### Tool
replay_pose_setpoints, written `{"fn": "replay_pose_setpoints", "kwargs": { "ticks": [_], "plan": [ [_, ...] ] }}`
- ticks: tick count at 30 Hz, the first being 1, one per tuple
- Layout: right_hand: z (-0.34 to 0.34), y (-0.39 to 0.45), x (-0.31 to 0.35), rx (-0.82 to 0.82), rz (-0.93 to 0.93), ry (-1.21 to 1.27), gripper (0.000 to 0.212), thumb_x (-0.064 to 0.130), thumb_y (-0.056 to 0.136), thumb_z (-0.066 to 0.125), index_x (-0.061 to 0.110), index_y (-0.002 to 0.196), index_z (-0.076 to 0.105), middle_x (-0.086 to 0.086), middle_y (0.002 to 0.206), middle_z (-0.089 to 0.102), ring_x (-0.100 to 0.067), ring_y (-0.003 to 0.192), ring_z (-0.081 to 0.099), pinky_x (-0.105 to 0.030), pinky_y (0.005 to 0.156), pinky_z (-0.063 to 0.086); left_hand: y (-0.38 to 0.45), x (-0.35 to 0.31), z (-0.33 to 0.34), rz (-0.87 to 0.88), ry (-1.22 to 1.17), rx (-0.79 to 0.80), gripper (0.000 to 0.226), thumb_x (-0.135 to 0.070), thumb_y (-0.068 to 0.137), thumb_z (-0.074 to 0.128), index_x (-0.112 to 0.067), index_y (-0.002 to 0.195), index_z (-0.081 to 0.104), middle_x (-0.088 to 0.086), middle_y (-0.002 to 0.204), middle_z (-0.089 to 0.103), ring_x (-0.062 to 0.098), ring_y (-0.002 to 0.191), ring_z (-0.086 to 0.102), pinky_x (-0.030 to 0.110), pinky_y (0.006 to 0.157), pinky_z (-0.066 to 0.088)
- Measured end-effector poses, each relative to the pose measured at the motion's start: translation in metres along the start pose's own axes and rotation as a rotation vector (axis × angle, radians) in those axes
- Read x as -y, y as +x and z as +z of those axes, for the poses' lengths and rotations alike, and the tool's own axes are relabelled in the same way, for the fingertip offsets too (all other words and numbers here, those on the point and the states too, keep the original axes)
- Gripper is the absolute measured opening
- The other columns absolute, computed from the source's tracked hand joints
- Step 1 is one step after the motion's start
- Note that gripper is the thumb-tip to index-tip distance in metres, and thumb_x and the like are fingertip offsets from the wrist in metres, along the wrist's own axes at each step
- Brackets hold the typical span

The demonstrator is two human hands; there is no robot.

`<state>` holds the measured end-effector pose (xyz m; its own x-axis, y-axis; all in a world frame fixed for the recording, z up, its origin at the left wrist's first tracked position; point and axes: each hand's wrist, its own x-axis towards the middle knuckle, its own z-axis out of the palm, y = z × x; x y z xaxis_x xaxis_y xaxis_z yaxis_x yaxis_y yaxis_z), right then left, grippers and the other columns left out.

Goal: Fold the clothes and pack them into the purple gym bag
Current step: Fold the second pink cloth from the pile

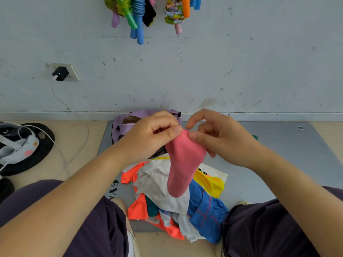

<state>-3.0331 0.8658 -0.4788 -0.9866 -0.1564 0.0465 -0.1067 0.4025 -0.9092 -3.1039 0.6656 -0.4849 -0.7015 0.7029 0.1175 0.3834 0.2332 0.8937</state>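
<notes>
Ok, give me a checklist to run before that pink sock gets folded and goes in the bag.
1. Left hand grip on pink sock: pinching the top edge, ok.
2. Right hand grip: pinching the same edge, ok.
3. Sock hanging free above the clothes pile: ok.
4. Purple gym bag unzipped: ok.
5. Room inside the bag: cannot tell, hands hide it.
6. Matching second sock: cannot tell.
</notes>
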Motion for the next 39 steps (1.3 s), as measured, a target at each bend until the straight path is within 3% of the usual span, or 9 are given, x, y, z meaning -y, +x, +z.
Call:
{"fn": "replay_pose_setpoints", "kwargs": {
  "ticks": [3, 6, 10, 14, 22, 26, 31, 36, 39],
  "plan": [
    [0.000, 0.000, 0.000, -0.031, -0.013, -0.010, 0.025, 0.015, 0.080, 0.078, 0.016, 0.094, 0.057, -0.004, 0.065, 0.060, -0.013, 0.053, 0.049, -0.029, 0.053, 0.044, 0.001, 0.002, -0.001, -0.003, -0.028, -0.075, 0.018, -0.015, 0.095, 0.054, -0.010, 0.080, 0.062, 0.022, 0.096, 0.058, 0.024, 0.082, 0.056, 0.044, 0.084, 0.045],
    [0.003, 0.002, -0.002, -0.015, -0.029, -0.118, 0.021, 0.020, 0.079, 0.079, 0.014, 0.092, 0.063, -0.007, 0.058, 0.054, -0.012, 0.052, 0.044, -0.028, 0.053, 0.039, 0.002, 0.005, 0.004, 0.021, 0.074, -0.086, 0.016, -0.015, 0.095, 0.057, -0.014, 0.080, 0.064, 0.020, 0.093, 0.060, 0.031, 0.089, 0.057, 0.042, 0.086, 0.043],
    [-0.001, 0.001, -0.002, -0.017, -0.050, -0.158, 0.009, 0.024, 0.082, 0.075, 0.018, 0.086, 0.072, -0.002, 0.076, 0.062, -0.009, 0.068, 0.055, -0.028, 0.066, 0.047, 0.002, 0.006, 0.005, -0.046, 0.020, -0.053, 0.008, -0.033, 0.083, 0.067, -0.026, 0.086, 0.069, -0.003, 0.085, 0.065, 0.008, 0.076, 0.059, 0.024, 0.072, 0.046],
    [-0.025, 0.002, -0.002, -0.130, -0.028, -0.234, 0.015, 0.045, 0.072, 0.070, 0.031, 0.077, 0.070, 0.007, 0.108, 0.056, -0.003, 0.092, 0.059, -0.015, 0.078, 0.047, 0.006, 0.016, -0.016, -0.155, -0.184, -0.060, 0.053, -0.024, 0.066, 0.081, -0.023, 0.117, 0.066, -0.010, 0.104, 0.072, 0.004, 0.096, 0.068, 0.014, 0.084, 0.050],
    [-0.040, 0.001, -0.015, -0.177, 0.084, -0.366, 0.007, 0.028, 0.076, 0.080, 0.027, 0.076, 0.072, 0.004, 0.074, 0.072, -0.014, 0.074, 0.069, -0.040, 0.080, 0.055, 0.012, 0.030, -0.019, -0.248, -0.327, -0.256, 0.008, -0.008, 0.083, 0.072, -0.015, 0.085, 0.074, 0.001, 0.079, 0.074, 0.017, 0.076, 0.072, 0.026, 0.072, 0.059],
    [-0.038, 0.001, -0.015, -0.240, 0.061, -0.344, 0.010, 0.022, 0.076, 0.081, 0.025, 0.074, 0.072, 0.008, 0.073, 0.072, -0.012, 0.075, 0.069, -0.033, 0.079, 0.055, 0.012, 0.031, -0.015, -0.195, -0.169, -0.304, 0.010, -0.015, 0.092, 0.066, -0.020, 0.085, 0.071, 0.002, 0.075, 0.068, 0.014, 0.074, 0.064, 0.032, 0.067, 0.060],
    [-0.029, 0.003, -0.014, -0.348, 0.004, -0.083, 0.019, 0.016, 0.076, 0.081, 0.019, 0.085, 0.064, 0.003, 0.073, 0.066, -0.014, 0.068, 0.060, -0.029, 0.070, 0.051, 0.009, 0.028, -0.011, -0.096, 0.007, -0.243, 0.008, -0.019, 0.099, 0.056, -0.017, 0.095, 0.063, 0.019, 0.088, 0.067, 0.017, 0.076, 0.054, 0.043, 0.082, 0.047],
    [-0.031, 0.004, -0.014, -0.110, 0.090, -0.278, 0.010, 0.026, 0.081, 0.075, 0.024, 0.086, 0.068, 0.002, 0.076, 0.063, -0.021, 0.075, 0.059, -0.033, 0.071, 0.047, 0.010, 0.021, -0.004, -0.116, -0.086, -0.203, 0.012, -0.020, 0.101, 0.050, -0.013, 0.100, 0.060, 0.014, 0.080, 0.057, 0.011, 0.076, 0.049, 0.023, 0.074, 0.040],
    [-0.031, 0.002, -0.014, -0.089, 0.087, -0.095, 0.009, 0.024, 0.091, 0.065, 0.015, 0.088, 0.066, -0.002, 0.083, 0.065, -0.020, 0.079, 0.058, -0.036, 0.076, 0.046, 0.011, 0.021, 0.001, -0.201, -0.109, -0.180, 0.014, -0.020, 0.103, 0.045, -0.015, 0.095, 0.056, 0.005, 0.080, 0.045, 0.010, 0.074, 0.040, 0.020, 0.065, 0.033]
  ]
}}
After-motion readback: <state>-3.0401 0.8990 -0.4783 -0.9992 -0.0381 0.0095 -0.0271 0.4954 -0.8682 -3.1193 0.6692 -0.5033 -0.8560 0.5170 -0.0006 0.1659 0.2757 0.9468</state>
